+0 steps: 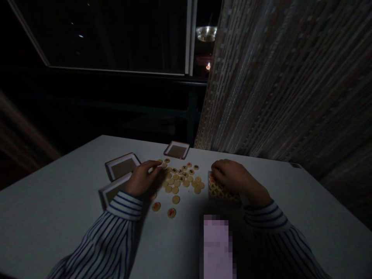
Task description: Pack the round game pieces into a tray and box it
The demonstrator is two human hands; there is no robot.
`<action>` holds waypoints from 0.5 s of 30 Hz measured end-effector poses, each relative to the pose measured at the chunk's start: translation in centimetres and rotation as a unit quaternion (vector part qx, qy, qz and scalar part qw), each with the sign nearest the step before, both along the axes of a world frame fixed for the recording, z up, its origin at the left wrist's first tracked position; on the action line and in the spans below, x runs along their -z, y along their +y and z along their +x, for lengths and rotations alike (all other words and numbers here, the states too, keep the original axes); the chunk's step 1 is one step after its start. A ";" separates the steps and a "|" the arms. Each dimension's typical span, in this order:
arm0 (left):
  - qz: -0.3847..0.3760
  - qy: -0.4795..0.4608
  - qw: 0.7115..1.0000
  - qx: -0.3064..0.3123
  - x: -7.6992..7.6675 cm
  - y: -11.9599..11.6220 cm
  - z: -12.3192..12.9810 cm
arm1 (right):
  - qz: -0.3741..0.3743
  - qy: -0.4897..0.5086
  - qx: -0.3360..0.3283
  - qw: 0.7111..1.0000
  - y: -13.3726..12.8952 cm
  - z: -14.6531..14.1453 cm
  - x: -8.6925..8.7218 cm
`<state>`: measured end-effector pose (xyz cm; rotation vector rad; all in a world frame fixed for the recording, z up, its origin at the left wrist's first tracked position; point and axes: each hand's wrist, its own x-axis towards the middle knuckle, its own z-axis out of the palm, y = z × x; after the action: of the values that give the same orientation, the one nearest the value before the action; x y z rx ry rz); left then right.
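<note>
Round wooden xiangqi pieces (176, 199) lie scattered on the white table between my hands. Some show red or black characters; others are blank side up. My left hand (144, 176) is at the left edge of the spread, its fingers stretched toward the farther pieces and the thumb apart. On the right, a shallow box (209, 186) contains rows of xiangqi pieces with characters facing up. My right hand (234, 174) is over this box with fingers curled down and together at its far left corner. Whatever is between those fingertips is hidden.
Two shallow trays or lids, one upper (122, 167) and one lower (109, 193), lie by my left hand. Another shallow tray (176, 151) sits at the table's (58, 201) far edge. A bead-string curtain (261, 77) hangs behind. A pixelated patch covers the front middle.
</note>
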<state>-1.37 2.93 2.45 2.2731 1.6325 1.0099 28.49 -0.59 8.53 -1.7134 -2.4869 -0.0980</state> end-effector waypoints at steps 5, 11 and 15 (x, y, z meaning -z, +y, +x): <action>-0.012 0.054 0.998 -0.012 0.9 0.2 -1.7 | 0.013 0.047 -0.035 0.998 0.0 -0.8 0.6; -0.006 0.078 0.996 0.041 2.6 0.9 -1.7 | 0.002 0.080 -0.057 0.995 0.4 -3.1 1.9; -0.001 0.085 0.996 0.040 3.3 1.1 -1.6 | -0.025 0.053 -0.106 0.993 1.5 -5.7 2.6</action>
<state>-2.96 4.08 -0.82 2.4611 1.5882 0.8172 22.81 0.94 5.92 -1.4205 -2.5929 0.0743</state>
